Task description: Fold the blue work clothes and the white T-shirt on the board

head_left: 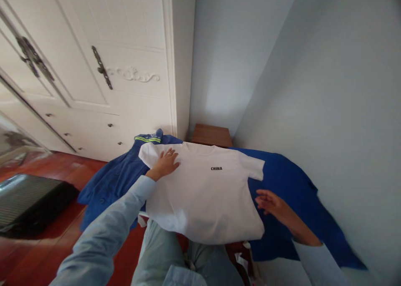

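Note:
A white T-shirt (pixel 203 198) with "CHINA" printed in black on its chest lies spread out in front of me, neck away from me. My left hand (pixel 165 162) rests on its left shoulder area, fingers spread, a ring on one finger. Off the shirt's right side, my right hand (pixel 272 202) hovers over a blue garment (pixel 283 173), fingers loosely curled and apart, holding nothing. Under the shirt's left side lies a darker blue jacket (pixel 114 181) with a yellow-green stripe, its lower part hanging down.
A white wardrobe (pixel 138 31) with dark metal handles stands ahead to the left. A brown wooden box-like piece (pixel 211 134) sits in the corner by the grey wall (pixel 338 89). On the reddish wood floor (pixel 125 261) at left lies a black ribbed suitcase (pixel 31 202).

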A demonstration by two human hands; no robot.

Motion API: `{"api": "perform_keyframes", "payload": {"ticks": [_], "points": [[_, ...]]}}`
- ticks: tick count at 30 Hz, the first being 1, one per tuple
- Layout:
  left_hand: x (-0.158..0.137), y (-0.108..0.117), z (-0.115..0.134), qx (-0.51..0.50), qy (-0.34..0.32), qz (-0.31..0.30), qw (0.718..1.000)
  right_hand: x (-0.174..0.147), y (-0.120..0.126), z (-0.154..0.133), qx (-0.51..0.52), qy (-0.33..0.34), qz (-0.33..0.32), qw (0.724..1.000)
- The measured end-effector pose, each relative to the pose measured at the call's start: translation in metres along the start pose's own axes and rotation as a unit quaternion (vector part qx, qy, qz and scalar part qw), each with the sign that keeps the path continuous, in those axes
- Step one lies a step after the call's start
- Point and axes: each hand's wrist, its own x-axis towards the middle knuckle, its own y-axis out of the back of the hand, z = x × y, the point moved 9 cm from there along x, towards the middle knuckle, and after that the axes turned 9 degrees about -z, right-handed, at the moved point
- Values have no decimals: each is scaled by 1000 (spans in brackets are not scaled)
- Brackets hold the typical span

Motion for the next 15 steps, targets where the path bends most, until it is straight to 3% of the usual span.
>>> {"api": "perform_keyframes", "payload": {"ticks": [4, 8, 15], "points": [[2, -8, -23, 27, 39, -5, 999, -45, -52, 41, -34, -46, -81, 995], [0, -13, -39, 45, 50, -7, 998, -68, -52, 60, -95, -90, -2, 991], [4, -22, -47, 51, 55, -12, 997, -85, -61, 43, -216, -83, 62, 971]]}}
